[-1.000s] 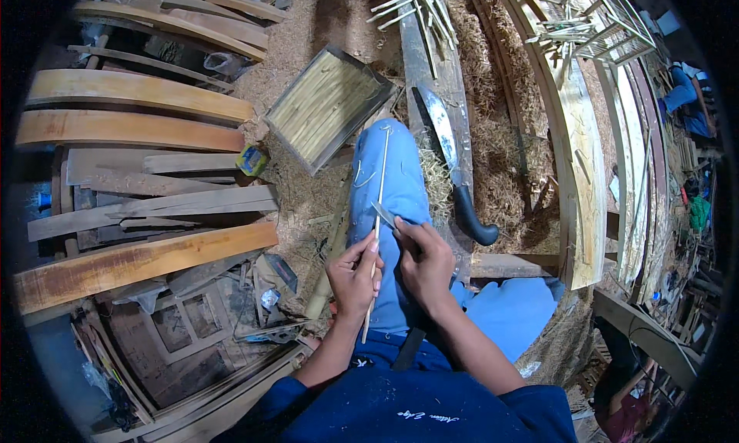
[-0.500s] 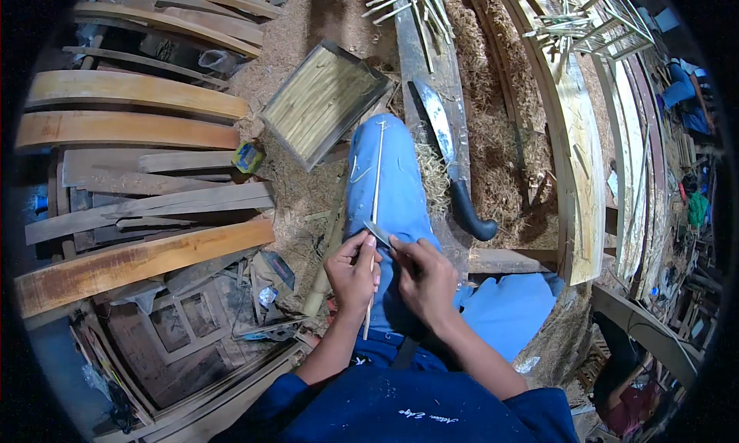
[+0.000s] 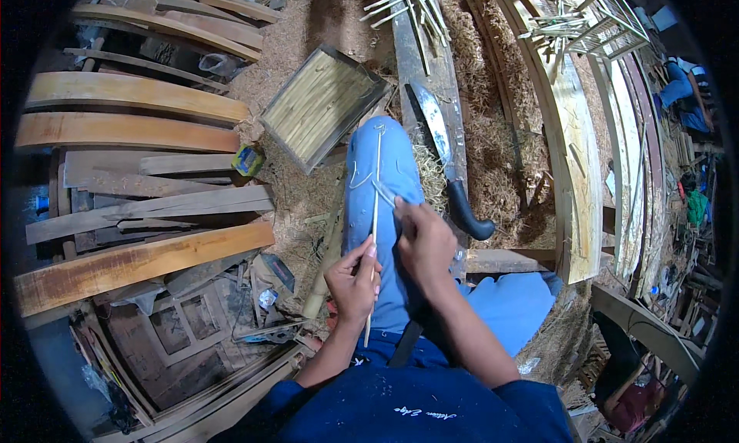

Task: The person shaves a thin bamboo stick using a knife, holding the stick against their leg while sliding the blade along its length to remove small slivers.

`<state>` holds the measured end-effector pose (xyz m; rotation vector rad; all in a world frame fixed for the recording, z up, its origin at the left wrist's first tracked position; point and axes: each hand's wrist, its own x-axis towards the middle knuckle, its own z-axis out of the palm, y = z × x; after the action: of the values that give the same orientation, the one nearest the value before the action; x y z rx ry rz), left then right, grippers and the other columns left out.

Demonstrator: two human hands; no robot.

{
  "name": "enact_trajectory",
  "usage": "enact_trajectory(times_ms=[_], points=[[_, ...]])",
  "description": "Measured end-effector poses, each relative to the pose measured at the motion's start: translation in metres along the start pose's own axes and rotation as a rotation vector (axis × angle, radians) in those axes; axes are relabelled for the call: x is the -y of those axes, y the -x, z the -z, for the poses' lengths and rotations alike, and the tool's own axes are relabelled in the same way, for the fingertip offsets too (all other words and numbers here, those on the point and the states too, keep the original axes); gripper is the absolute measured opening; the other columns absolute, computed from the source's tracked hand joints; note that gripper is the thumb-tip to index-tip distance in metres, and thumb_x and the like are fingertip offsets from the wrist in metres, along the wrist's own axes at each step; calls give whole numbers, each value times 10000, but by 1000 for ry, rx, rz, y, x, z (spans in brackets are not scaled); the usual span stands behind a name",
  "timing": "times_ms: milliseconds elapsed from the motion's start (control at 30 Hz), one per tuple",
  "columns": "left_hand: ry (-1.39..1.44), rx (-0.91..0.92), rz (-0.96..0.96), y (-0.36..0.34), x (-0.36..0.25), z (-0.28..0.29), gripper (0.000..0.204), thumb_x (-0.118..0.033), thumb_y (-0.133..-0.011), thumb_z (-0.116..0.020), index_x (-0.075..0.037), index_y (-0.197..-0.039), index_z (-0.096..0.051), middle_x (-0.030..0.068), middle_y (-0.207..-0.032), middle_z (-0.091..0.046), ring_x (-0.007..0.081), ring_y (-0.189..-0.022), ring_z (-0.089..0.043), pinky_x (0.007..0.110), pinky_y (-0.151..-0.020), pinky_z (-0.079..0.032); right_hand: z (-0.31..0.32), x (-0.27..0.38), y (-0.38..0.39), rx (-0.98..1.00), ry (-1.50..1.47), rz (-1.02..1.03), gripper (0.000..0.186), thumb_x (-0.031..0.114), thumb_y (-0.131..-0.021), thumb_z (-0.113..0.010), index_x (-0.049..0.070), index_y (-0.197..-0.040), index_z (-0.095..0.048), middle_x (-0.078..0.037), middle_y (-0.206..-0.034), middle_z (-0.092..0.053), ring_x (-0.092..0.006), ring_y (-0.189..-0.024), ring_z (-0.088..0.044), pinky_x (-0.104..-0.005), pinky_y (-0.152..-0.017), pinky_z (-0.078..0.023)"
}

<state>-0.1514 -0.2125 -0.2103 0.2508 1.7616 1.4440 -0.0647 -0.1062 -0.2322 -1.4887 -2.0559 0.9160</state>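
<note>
My left hand (image 3: 353, 283) pinches a thin pale wooden stick (image 3: 376, 220), which lies lengthwise over my blue-trousered leg. The stick's near end sticks out below that hand. In my right hand (image 3: 426, 241) is a small knife (image 3: 383, 191); its handle is hidden in the fist. The blade slants across the stick, well ahead of my left fingers. Thin curled shavings (image 3: 360, 180) cling to the trousers around the stick's far part. Just right of my knee, a large curved blade with a black handle (image 3: 459, 204) rests on a plank.
A framed wooden panel (image 3: 319, 108) lies beyond my knee on the shaving-strewn floor. Curved planks (image 3: 138, 131) and a yellow-black object (image 3: 248, 160) are at left. More thin sticks (image 3: 423, 16) lie at the far end of the plank. Long boards (image 3: 577, 173) and other people (image 3: 685, 89) are at right.
My right hand has moved the knife forward along the stick, away from my left hand. My left hand keeps its hold, almost in the same place.
</note>
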Motion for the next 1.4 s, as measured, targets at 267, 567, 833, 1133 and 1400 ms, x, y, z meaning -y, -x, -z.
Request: enact_trajectory(times_ms=[267, 567, 833, 1133, 1400], points=[[19, -34, 80, -8, -16, -6, 265, -124, -959, -651, -11, -1198, -674, 26, -694, -578, 55, -425, -482, 203, -351, -351, 14, 9, 21, -8, -109, 13, 174, 134, -864, -695, 155, -1034, -728, -115, -770, -583, -340, -669, -615, -437, -566, -461], [68, -28, 58, -11, -4, 2, 280, -118, -947, -669, 27, -1187, -669, 23, -695, -586, 46, -421, -465, 200, -342, -324, 22, 17, 46, 98, -208, -60, 170, 190, -856, -730, 161, -1022, -750, -95, -731, -573, -316, -627, -608, -428, -530, -442], [97, -24, -7, -10, 3, 3, 260, -98, -941, -674, 21, -1172, -684, 26, -676, -590, 44, -418, -449, 198, -348, -311, 12, 18, 39, 29, -181, -17, 192, 123, -864, -712, 148, -1051, -745, -113, -738, -576, -308, -649, -595, -391, -569, -433], [-6, 9, 48, 7, -12, -1, 262, -103, -951, -663, -19, -1198, -686, 32, -709, -600, 37, -443, -466, 194, -374, -339, -4, 4, 1, -88, -217, -81, 204, 140, -888, -674, 169, -1080, -736, -130, -799, -597, -365, -721, -620, -454, -616, -466], [-115, 272, -137, 14, -19, -2, 245, -16, -933, -650, 20, -1171, -692, 50, -716, -619, 33, -472, -483, 194, -410, -350, 62, -33, -47, -86, -1051, -569, 322, 305, -988, -628, -8, -1023, -697, 39, -649, -487, -60, -554, -436, -240, -512, -344]])
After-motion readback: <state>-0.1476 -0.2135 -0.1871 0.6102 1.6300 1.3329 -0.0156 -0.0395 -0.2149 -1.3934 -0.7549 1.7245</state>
